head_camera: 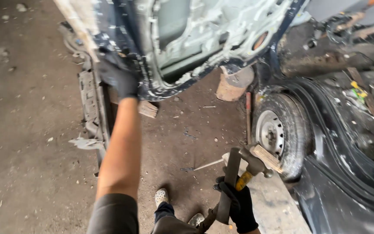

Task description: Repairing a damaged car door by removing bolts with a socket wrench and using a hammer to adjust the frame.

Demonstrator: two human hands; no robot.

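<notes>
The car door [182,39], stripped to its bare inner frame, hangs open across the top of the view above the dirt floor [27,130], and our left hand [118,78], in a black work glove, is clenched on its lower rear corner, arm stretched straight out to steady it. Our right hand [239,203], gloved the same, is closed around two tools at once: a hammer [254,167] with a yellow handle and a worn steel head, and a flat dark metal bar [228,186] that runs down past the wrist. We judge this to be a bracing step, the door held firm while the striking tools are kept low and ready; the next move would call for bringing the hammer up to the panel edge without letting the door swing. The door skin is dark blue, and the inner sheet is pale grey, pressed with ribs and cut-outs, chipped along its lower seam. Below it a wooden block [147,109] lies on the floor, and a dark ribbed trim panel [89,104] leans beside the left wrist. To the right sits a dusty tyre on a silver steel wheel [278,132], tucked under the black curved arch of the car body [347,164]. Our pale perforated shoes [162,197] show at the bottom edge, on packed, gritty earth.
</notes>
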